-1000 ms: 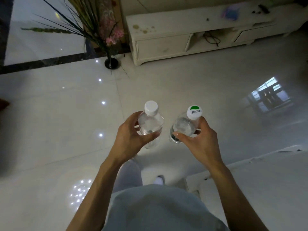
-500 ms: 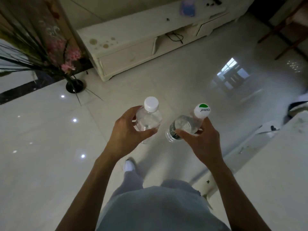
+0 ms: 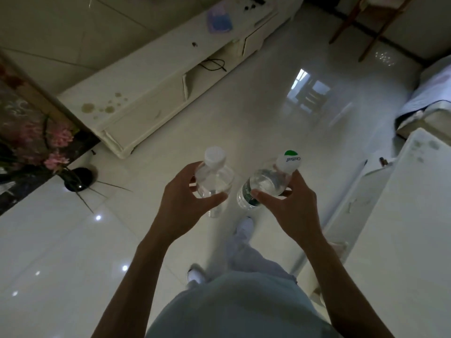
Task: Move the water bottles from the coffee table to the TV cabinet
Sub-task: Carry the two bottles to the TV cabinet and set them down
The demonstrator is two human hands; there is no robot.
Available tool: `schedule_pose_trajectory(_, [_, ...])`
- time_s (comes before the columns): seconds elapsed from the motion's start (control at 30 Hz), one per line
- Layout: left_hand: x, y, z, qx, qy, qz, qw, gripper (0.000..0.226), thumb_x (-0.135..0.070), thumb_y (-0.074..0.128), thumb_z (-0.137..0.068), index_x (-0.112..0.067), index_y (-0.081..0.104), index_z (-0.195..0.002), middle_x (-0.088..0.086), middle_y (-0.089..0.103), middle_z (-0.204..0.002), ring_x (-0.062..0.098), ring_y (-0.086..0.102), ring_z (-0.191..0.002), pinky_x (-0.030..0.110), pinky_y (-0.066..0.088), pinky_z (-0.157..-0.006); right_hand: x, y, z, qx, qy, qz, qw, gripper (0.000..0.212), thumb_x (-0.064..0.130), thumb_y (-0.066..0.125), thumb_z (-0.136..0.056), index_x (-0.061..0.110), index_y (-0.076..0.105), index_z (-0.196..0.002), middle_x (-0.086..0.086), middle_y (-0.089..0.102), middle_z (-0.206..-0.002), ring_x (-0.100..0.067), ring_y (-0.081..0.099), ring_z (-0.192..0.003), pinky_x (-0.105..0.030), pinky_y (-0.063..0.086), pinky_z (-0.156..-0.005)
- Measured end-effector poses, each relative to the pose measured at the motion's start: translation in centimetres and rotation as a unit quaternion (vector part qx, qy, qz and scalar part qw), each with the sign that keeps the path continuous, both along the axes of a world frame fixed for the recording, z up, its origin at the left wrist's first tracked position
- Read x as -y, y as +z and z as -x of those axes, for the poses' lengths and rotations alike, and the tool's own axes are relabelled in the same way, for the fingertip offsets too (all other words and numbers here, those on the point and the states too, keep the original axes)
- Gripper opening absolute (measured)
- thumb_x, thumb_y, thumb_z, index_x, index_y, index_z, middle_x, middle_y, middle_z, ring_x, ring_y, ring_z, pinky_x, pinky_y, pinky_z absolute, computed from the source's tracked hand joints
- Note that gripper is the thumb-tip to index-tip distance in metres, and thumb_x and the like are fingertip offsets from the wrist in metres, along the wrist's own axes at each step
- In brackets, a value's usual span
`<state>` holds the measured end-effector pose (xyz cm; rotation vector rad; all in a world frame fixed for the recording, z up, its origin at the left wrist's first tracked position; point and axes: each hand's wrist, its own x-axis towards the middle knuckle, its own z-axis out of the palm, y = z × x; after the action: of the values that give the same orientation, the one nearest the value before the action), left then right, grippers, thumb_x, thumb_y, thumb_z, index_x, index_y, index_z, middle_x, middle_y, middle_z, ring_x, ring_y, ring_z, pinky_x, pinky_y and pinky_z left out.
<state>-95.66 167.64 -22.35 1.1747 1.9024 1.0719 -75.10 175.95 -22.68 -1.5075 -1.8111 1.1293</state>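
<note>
Nearest the camera, the person's legs stand over the tiled floor (image 3: 61, 240), one shoe (image 3: 244, 225) ahead of the other, which suggests walking. Both arms reach forward at waist height. The left hand (image 3: 180, 203) wraps thumb and fingers round the white-capped bottle (image 3: 214, 184), held roughly upright. Just beside it, the right hand (image 3: 290, 206) grips the green-capped bottle (image 3: 263, 186), which tilts with its cap up and to the right. The two bottles are close together but apart, both in the air over the floor. The coffee table (image 3: 410, 228) lies at the right edge, beside and behind the hands. So the step in hand looks like the carry, with both bottles lifted and neither set down. Farther off to the left stands a dark vase (image 3: 78, 179). Beyond it the cabinet (image 3: 158, 69) runs slantwise across the top of the view, well apart from the hands, its near end marked with brownish stains (image 3: 102, 107). The next move calls for crossing the open floor, then lowering each bottle upright onto bare cabinet top and letting go only once it stands steady.
</note>
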Motion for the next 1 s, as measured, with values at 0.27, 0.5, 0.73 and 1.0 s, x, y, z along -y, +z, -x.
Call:
schedule_pose_trajectory(0.27, [-13.7, 1.0, -1.8, -0.024, -0.010, -0.002, 1.000, 0.064, -0.033, 0.085, -0.068, -0.023, 0.056, -0.125, -0.012, 0.065, -0.114, 0.002, 0.063, -0.099, 0.017, 0.053, -0.084, -12.6, 0.7, -1.6, -0.019, 0.013, -0.015, 1.000, 0.061, 0.043, 0.083, -0.064, 0.031, 0.052, -0.115, 0.014, 0.065, -0.103, -0.007, 0.066, -0.091, -0.025, 0.057, -0.080])
schedule_pose_trajectory(0.5, [-24.5, 2.4, -4.1, -0.017, -0.032, -0.012, 0.999, 0.061, -0.035, 0.080, -0.069, -0.024, 0.054, -0.124, -0.013, 0.064, -0.112, -0.006, 0.061, -0.098, 0.003, 0.049, -0.076, -22.8, 2.1, -3.6, -0.015, 0.012, -0.044, 0.999, 0.063, 0.043, 0.084, -0.065, 0.025, 0.054, -0.117, 0.018, 0.061, -0.101, -0.002, 0.063, -0.090, -0.015, 0.052, -0.077])
schedule_pose_trajectory(0.73, [-32.6, 1.6, -3.6, -0.027, -0.054, 0.020, 0.998, 0.063, -0.036, 0.083, -0.067, -0.026, 0.054, -0.123, -0.015, 0.063, -0.109, -0.004, 0.062, -0.093, 0.006, 0.050, -0.075, -29.5, 1.2, -3.2, -0.025, -0.029, -0.040, 0.998, 0.059, 0.042, 0.084, -0.064, 0.033, 0.051, -0.113, 0.024, 0.060, -0.099, 0.001, 0.064, -0.090, -0.013, 0.052, -0.074])
schedule_pose_trajectory(1.0, [-44.9, -0.6, 0.9, -0.020, -0.090, 0.021, 0.996, 0.068, -0.037, 0.083, -0.066, -0.017, 0.057, -0.125, -0.006, 0.066, -0.114, 0.007, 0.064, -0.098, 0.015, 0.054, -0.084, -39.4, -0.6, 1.2, -0.003, -0.074, -0.019, 0.997, 0.061, 0.046, 0.082, -0.063, 0.036, 0.050, -0.114, 0.021, 0.061, -0.102, 0.000, 0.063, -0.091, -0.017, 0.052, -0.076])
